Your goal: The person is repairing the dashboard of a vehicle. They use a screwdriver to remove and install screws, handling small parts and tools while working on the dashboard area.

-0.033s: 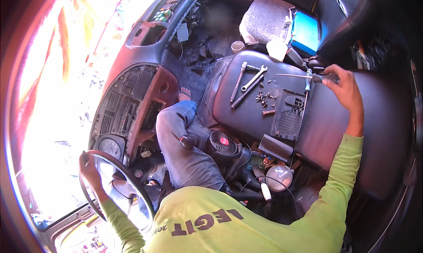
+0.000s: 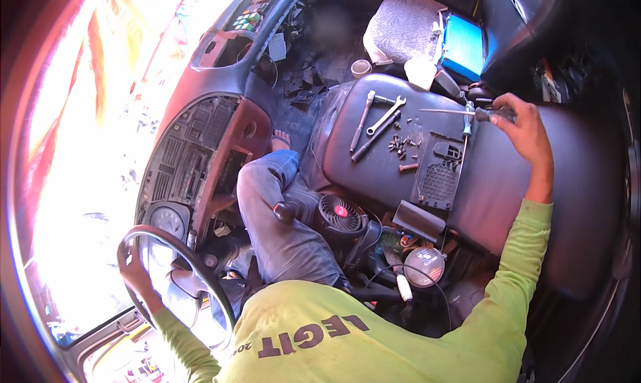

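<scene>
My right hand is closed around the dark handle of a screwdriver, whose long thin shaft points left above the seat. Below it lies another screwdriver with a pale blue-green handle. Over at the far left, my left hand has its fingers wrapped on the rim of the steering wheel. On the black seat are a combination wrench, a ratchet handle, a dark bar, several small screws, a bolt and a black perforated plastic panel.
A small black fan stands beside my leg. Near it are a round tin, a white-handled tool and a gear knob. A white cup and a blue case sit beyond the seat. The dashboard is on the left.
My left hand has slid slightly down along the steering wheel rim. My right hand, with the screwdriver, has shifted very slightly to the right.
</scene>
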The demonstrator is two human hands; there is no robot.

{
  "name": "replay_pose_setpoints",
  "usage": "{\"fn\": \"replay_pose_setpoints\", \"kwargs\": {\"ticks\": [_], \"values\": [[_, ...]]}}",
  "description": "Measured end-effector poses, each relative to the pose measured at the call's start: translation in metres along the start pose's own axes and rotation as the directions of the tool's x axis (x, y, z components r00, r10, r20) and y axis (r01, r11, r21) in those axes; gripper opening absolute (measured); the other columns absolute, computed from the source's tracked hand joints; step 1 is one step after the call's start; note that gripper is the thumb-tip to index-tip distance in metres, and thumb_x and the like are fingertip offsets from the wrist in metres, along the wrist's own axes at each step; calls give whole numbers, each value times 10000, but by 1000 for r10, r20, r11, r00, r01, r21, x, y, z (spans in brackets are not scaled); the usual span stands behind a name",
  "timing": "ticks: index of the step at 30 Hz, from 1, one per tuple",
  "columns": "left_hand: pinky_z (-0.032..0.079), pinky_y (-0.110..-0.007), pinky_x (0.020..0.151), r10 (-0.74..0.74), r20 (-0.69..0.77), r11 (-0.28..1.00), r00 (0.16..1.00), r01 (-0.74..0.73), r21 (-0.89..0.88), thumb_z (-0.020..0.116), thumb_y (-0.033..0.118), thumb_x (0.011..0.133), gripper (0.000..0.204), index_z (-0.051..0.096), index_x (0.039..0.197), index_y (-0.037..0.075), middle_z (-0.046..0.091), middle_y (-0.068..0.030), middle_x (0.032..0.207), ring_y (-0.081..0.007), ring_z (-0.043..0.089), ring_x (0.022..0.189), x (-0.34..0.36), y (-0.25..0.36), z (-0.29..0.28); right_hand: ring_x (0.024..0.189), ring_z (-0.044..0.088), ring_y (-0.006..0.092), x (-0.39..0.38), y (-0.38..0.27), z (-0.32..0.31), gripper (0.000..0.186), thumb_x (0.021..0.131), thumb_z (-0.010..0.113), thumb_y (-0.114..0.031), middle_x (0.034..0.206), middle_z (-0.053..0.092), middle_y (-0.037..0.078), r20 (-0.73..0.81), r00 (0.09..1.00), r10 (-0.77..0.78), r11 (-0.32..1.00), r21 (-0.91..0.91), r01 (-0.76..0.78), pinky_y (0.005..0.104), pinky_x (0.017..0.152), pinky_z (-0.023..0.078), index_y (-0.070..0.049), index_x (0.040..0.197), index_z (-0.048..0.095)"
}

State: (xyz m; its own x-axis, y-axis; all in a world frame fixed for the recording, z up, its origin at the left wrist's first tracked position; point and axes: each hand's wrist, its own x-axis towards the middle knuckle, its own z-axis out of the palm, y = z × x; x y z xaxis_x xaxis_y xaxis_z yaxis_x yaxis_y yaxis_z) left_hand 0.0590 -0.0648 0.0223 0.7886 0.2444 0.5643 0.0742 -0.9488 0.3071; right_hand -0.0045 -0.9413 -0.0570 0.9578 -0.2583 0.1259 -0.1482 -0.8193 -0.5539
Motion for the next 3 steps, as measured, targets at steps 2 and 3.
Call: {"fn": "replay_pose_setpoints", "kwargs": {"ticks": [2, 3], "values": [[559, -382, 961, -67, -15, 965, 998, 68, 253, 701, 178, 1009, 382, 666, 1345, 0, 742, -168, 1227, -268, 709, 1077, -17, -65, -47, 956, 736, 331, 5, 4, -1, 305, 888, 777, -168, 986, 753, 203, -34, 999, -43, 999, 6, 43, 397, 833, 531, 14, 1118, 693], [559, -382, 961, -139, -42, 958, 989, 145, 246, 701, 178, 1009, 382, 666, 1345, 0, 742, -168, 1227, -268, 709, 1077, -13, -88, -51, 965, 739, 329, 3, 6, -3, 309, 888, 779, -170, 991, 754, 207, -50, 998, -36, 999, 18, 37, 396, 839, 532, 15, 1120, 693]]}}
